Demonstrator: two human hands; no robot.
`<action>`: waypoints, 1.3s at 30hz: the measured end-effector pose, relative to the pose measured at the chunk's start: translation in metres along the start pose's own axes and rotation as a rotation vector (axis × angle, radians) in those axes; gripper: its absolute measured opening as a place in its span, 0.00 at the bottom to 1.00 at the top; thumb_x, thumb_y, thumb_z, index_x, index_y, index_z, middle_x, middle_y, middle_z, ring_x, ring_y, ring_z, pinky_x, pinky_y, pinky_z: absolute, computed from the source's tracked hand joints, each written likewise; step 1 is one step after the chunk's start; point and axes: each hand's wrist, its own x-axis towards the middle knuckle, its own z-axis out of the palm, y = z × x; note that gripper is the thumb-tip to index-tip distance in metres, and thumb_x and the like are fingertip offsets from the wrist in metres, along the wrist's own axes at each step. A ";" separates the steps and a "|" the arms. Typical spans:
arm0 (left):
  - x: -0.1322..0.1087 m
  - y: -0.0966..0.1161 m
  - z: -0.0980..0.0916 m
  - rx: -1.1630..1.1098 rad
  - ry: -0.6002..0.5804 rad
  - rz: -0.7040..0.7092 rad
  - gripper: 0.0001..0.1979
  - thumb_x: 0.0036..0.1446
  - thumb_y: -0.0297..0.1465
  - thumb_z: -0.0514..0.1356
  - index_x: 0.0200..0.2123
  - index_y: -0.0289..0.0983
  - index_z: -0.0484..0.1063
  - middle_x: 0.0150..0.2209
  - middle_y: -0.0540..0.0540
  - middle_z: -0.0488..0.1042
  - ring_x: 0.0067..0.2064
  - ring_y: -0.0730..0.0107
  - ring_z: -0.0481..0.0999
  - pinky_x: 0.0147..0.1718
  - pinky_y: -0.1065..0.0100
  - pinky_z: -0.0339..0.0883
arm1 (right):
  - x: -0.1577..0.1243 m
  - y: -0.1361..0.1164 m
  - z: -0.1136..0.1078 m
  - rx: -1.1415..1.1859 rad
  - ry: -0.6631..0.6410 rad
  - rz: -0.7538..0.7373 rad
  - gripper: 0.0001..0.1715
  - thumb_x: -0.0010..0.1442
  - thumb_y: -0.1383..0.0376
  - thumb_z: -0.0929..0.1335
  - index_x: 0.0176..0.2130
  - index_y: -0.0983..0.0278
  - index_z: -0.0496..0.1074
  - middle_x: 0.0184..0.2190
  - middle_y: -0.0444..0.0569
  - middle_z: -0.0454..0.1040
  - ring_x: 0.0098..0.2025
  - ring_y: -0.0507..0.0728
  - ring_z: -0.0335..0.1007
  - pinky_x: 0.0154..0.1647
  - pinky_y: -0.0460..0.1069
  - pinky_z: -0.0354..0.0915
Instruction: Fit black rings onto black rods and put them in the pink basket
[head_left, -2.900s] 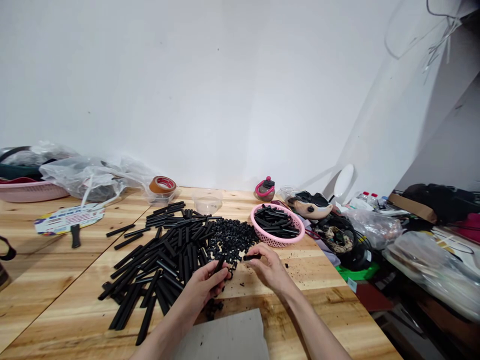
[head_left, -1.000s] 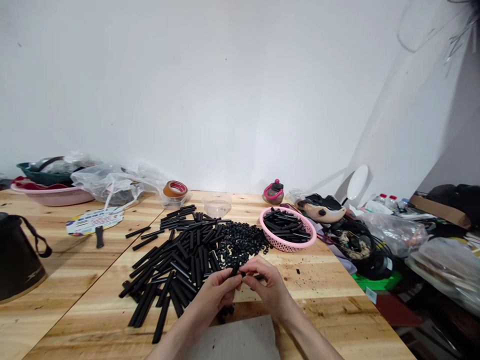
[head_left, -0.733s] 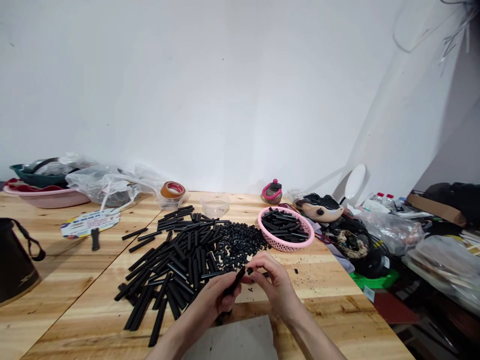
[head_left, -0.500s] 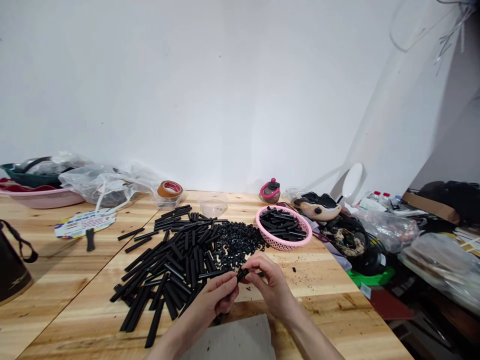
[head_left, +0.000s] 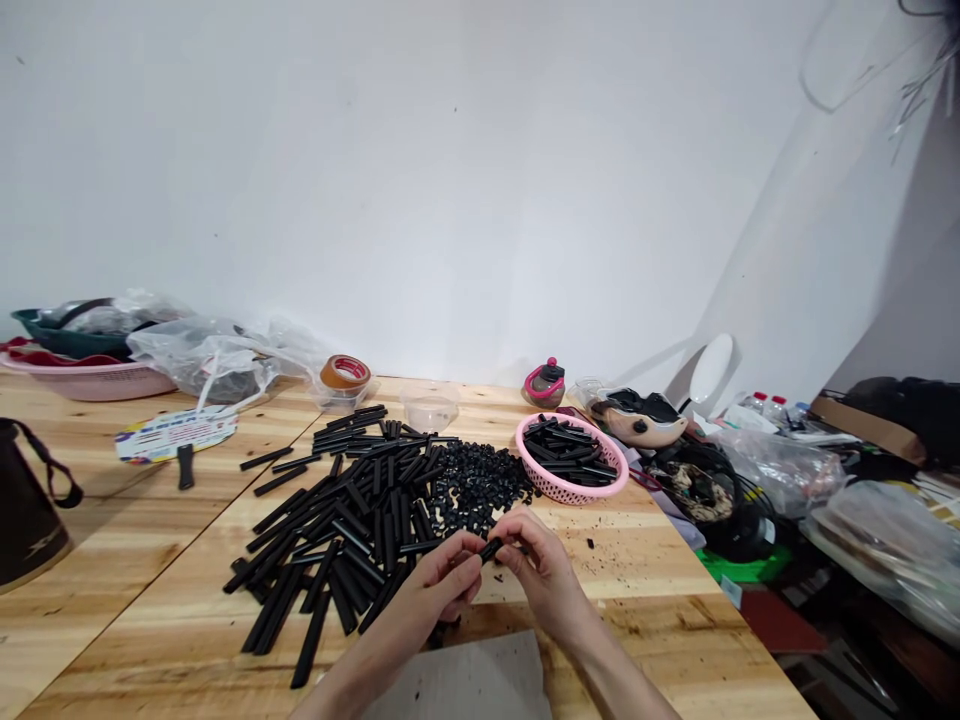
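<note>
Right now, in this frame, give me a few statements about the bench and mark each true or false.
The left hand and right hand both pinch a short black piece. True.
The pink basket is empty. False: it holds black tubes.
The tape roll sits near the far edge of the table. True.
The loose long tubes lie to the right of the basket. False: they lie to its left.

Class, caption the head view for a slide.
Left hand and right hand pinch a short black piece over a wooden table, beside loose black tubes and a pink basket.
</note>
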 end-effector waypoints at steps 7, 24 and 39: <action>0.000 -0.003 -0.002 0.061 0.003 0.016 0.17 0.63 0.45 0.58 0.43 0.37 0.68 0.26 0.56 0.57 0.25 0.77 0.48 0.23 0.72 0.39 | -0.002 0.002 0.001 0.021 -0.009 -0.005 0.06 0.67 0.65 0.64 0.41 0.59 0.71 0.37 0.47 0.68 0.39 0.56 0.65 0.39 0.49 0.61; -0.004 -0.005 -0.002 -0.108 -0.037 -0.015 0.14 0.64 0.42 0.58 0.42 0.37 0.68 0.26 0.55 0.57 0.25 0.78 0.46 0.23 0.71 0.37 | -0.001 -0.004 -0.002 0.160 -0.023 0.107 0.03 0.63 0.65 0.69 0.39 0.59 0.74 0.37 0.46 0.69 0.40 0.55 0.66 0.40 0.48 0.62; -0.004 -0.001 -0.004 0.031 -0.019 0.014 0.17 0.63 0.44 0.59 0.46 0.36 0.70 0.26 0.55 0.57 0.25 0.78 0.49 0.23 0.71 0.39 | -0.004 -0.006 -0.002 0.112 -0.025 0.101 0.07 0.61 0.70 0.67 0.40 0.60 0.73 0.37 0.46 0.70 0.40 0.55 0.67 0.41 0.48 0.63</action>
